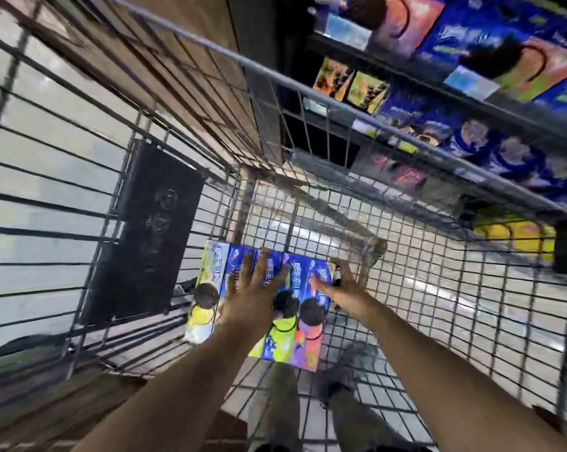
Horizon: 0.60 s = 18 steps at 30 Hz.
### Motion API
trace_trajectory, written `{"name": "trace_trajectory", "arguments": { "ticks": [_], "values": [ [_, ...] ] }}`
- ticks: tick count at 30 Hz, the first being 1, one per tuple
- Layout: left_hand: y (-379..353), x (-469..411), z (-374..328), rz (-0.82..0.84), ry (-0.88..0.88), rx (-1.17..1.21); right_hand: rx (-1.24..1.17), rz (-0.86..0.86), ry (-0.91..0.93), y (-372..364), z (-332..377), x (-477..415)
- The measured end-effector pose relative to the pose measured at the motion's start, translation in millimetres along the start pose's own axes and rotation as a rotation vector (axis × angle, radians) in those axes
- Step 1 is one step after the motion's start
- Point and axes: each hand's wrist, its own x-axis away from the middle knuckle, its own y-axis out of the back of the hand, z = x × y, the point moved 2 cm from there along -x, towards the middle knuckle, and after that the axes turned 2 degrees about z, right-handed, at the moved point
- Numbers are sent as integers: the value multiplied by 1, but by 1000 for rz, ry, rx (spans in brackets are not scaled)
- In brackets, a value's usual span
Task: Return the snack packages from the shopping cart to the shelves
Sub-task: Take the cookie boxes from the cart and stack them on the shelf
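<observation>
Several blue snack packages (295,324) with dark cookies printed on them lie side by side on the wire floor of the shopping cart (406,288). My left hand (252,288) lies on top of the middle packages with its fingers spread and straight. My right hand (344,285) reaches to the right edge of the rightmost package, fingers extended along its side; the blur hides whether they curl round it. A yellow-fronted package (203,295) lies at the left end of the row.
Store shelves (471,102) with more blue snack packages stand beyond the cart's right rim. A black plastic flap (151,230) hangs on the cart's folding gate at left. My shoes show through the cart floor. The whole frame is motion-blurred.
</observation>
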Motion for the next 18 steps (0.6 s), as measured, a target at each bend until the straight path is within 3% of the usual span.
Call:
{"name": "trace_trajectory", "arguments": {
  "ticks": [9,14,18],
  "values": [
    [-2,-1,-2,50,26,10,-222,-46,27,-9,-10,13],
    [-1,-1,-3,54,24,-2,-181,109,-29,-23,-34,21],
    [13,0,-9,123,48,-30,-161,107,36,-23,-33,32]
  ]
}}
